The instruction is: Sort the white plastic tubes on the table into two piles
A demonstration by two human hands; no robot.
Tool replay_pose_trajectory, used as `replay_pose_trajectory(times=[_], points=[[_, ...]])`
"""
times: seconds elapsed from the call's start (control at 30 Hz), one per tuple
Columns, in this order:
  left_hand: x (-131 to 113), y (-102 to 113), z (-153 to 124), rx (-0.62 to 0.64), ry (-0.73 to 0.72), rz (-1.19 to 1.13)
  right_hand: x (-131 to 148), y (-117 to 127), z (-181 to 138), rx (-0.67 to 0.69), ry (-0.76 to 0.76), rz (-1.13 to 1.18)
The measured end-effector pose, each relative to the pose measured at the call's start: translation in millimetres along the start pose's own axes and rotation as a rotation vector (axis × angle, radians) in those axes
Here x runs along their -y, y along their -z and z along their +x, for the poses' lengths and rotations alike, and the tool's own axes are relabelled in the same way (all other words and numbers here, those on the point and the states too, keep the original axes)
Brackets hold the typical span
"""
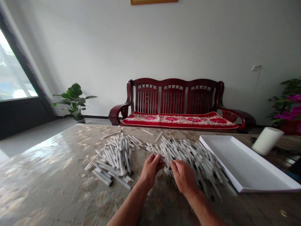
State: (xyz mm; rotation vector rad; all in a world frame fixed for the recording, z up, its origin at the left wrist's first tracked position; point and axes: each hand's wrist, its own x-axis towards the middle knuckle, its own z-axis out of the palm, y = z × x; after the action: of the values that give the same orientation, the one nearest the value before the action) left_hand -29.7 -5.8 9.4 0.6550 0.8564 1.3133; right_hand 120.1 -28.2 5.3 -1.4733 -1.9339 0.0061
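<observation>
My left hand (pixel 151 168) is closed in a pinch on a slim pen, most of it covered by the fingers. Close beside it, my right hand (pixel 183 175) is also closed, its thumb and fingertips around a pale pen end. Both hands are above the near edge of a large heap of white pens (pixel 181 150), many with black ends, which spreads to the right. Left of the hands lies a second heap of white pens (pixel 117 153), pointing in mixed directions. A few loose pens (pixel 147 132) rest between and behind the heaps.
A shallow white tray (pixel 254 166) sits right of the larger heap. Behind it stands a white cylinder (pixel 267 141). The table (pixel 58 188) has a patterned, shiny cover. Beyond are a wooden bench (pixel 174 94), a green potted plant (pixel 74 100) and purple flowers (pixel 290 110).
</observation>
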Motion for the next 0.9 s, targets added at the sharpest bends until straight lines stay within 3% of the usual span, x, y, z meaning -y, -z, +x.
replay_pose_trajectory(times=[0.23, 0.43, 0.7, 0.8, 0.9], points=[[2.4, 1.9, 1.7, -0.024, -0.030, -0.057, -6.7, -3.6, 0.2, -0.014, -0.027, 0.124], [5.6, 1.4, 0.8, -0.070, -0.008, -0.082, -10.6, -6.0, 2.2, -0.144, 0.126, 0.158], [7.0, -0.8, -1.2, -0.148, 0.033, -0.084, -16.4, 0.9, 5.5, -0.190, 0.305, 0.086], [6.6, -0.6, -1.1, -0.145, 0.028, -0.101, -17.9, -0.3, 5.1, -0.186, 0.286, 0.133], [6.0, -0.8, -1.2, -0.142, 0.018, -0.103, -17.4, -0.2, 4.4, -0.140, 0.169, 0.208]])
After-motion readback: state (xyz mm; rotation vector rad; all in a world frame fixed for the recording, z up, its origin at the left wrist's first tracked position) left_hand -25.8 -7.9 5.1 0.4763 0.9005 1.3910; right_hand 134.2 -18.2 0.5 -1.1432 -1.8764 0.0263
